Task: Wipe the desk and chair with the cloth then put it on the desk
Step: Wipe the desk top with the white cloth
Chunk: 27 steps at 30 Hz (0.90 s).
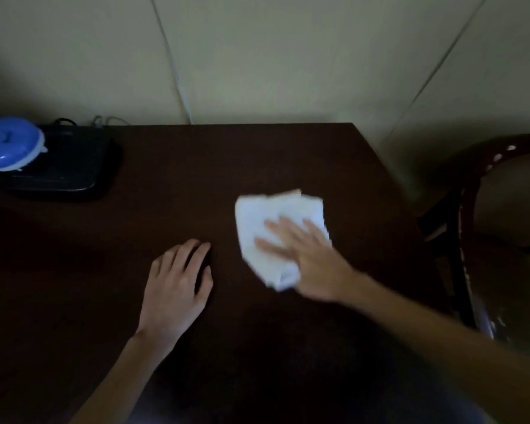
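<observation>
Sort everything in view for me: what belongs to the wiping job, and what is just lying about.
Belongs to the job:
- white cloth, flat on the desk
- desk
- chair, at the desk's right
- right hand, pressing the cloth
- left hand, resting on the desk

Just lying about:
- blue-lidded container, far left corner
- black device by it

a dim room in a home, it seems, perhaps a study or bedroom corner. a dark wood-grain desk [196, 179] stands with its far edge against a plain pale wall [257, 56]. just off its right edge is a dark wooden chair [468, 228] with tan padding and a worn frame. at the far left corner a blue-lidded plastic container [11, 143] sits on a flat black device [74, 166], with cables [104, 119] behind it.
</observation>
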### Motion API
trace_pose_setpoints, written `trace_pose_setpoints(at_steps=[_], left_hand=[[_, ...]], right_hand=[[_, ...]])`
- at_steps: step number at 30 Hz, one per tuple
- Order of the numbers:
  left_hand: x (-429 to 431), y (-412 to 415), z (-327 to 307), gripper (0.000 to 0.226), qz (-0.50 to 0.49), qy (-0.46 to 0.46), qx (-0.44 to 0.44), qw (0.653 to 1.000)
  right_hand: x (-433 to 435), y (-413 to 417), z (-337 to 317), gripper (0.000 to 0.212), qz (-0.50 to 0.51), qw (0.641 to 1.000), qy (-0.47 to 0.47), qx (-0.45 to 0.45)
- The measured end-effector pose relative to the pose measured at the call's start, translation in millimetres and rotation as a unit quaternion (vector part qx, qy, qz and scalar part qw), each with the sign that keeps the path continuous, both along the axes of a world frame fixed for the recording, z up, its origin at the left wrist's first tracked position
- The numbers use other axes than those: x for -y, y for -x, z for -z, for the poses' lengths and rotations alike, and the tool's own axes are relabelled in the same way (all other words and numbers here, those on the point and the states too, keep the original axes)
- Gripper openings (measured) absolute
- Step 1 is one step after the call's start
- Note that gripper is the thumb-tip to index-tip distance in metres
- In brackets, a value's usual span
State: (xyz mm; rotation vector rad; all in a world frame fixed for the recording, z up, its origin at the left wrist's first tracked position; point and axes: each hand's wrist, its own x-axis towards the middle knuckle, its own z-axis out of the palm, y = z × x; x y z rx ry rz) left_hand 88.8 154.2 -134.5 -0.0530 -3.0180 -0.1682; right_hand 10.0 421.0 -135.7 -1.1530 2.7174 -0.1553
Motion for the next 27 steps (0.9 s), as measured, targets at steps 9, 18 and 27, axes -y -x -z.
trace_pose_setpoints(at_steps=[9,18,27], left_hand=[[4.4,-3.5,-1.3,0.050,-0.014,-0.058,0.077,0.995],[-73.7,-31.7,-14.1,0.029,-0.131,-0.351,0.003,0.927],[-109.9,-55.8,-66.6,0.033,0.004,-0.453,-0.057,0.890]], right_hand=[[56.1,114.3,14.5,0.064,0.164,0.986,-0.002,-0.029],[4.5,-71.4,-30.6,0.061,0.125,0.979,0.094,0.129],[-18.5,-72.8,-144.0,0.052,0.379,0.550,0.552,0.499]])
